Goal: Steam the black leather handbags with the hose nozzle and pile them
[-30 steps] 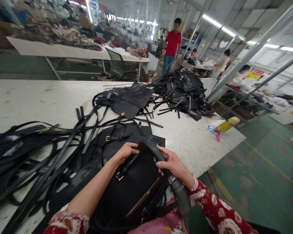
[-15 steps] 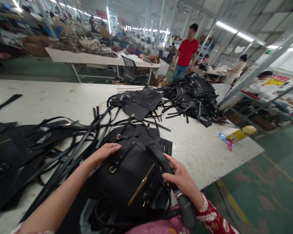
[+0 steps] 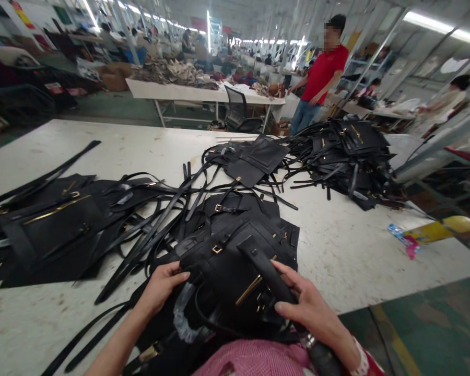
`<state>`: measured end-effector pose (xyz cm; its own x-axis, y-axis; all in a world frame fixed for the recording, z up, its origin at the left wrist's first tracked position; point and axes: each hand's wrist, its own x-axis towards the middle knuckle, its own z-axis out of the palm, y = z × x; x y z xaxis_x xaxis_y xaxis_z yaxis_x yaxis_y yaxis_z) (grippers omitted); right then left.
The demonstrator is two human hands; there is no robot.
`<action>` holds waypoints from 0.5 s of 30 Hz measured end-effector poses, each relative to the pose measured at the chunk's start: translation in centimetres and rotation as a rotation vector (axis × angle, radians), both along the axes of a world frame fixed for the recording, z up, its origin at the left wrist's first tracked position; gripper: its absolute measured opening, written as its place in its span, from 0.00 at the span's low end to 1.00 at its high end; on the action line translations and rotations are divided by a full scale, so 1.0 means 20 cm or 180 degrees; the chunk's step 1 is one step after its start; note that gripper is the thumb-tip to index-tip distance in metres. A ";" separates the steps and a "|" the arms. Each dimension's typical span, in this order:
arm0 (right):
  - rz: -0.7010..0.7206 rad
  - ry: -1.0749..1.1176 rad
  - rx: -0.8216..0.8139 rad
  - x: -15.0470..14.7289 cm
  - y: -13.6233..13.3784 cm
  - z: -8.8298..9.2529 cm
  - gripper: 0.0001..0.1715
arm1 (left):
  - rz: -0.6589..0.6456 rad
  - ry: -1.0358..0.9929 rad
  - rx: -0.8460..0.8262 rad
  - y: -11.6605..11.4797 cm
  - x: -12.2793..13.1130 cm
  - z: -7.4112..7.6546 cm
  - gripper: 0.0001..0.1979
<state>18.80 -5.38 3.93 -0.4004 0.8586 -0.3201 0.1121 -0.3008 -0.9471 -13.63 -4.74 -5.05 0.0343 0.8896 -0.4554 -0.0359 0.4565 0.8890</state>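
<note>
A black bag [image 3: 227,271] with a gold zipper and a gold buckle lies in front of me at the table's near edge. My left hand [image 3: 162,284] pinches the bag's left edge between thumb and fingers. My right hand [image 3: 307,300] is wrapped around a black hose nozzle [image 3: 268,269], whose flat tip lies over the bag's front. A metal clamp and a dark ribbed hose [image 3: 323,357] follow below that hand. Clear plastic wrap [image 3: 186,316] shows on a strap or handle near my lap. Another black bag piece [image 3: 235,203] lies beneath and behind.
More black bags [image 3: 58,224] lie at left on the white table [image 3: 325,250], with straps trailing across. A black pile [image 3: 344,156] stands at the back right, near a yellow bottle-like object [image 3: 438,230]. A person in a red shirt [image 3: 325,73] stands behind the table.
The view has swung left. My left hand has moved down from the bag's upper part to its left edge. My right hand still holds the nozzle over the bag.
</note>
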 end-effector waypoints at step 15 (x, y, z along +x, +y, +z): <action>0.0020 0.0368 0.0513 -0.23 0.21 0.00 0.39 | 0.0295 0.0558 0.0497 0.30 0.18 0.06 0.11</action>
<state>14.13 -1.18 3.99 -0.4319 0.8924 -0.1303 0.0013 -0.1439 -0.9896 -10.02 1.18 -3.77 -0.1180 0.9453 -0.3042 0.0897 0.3152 0.9448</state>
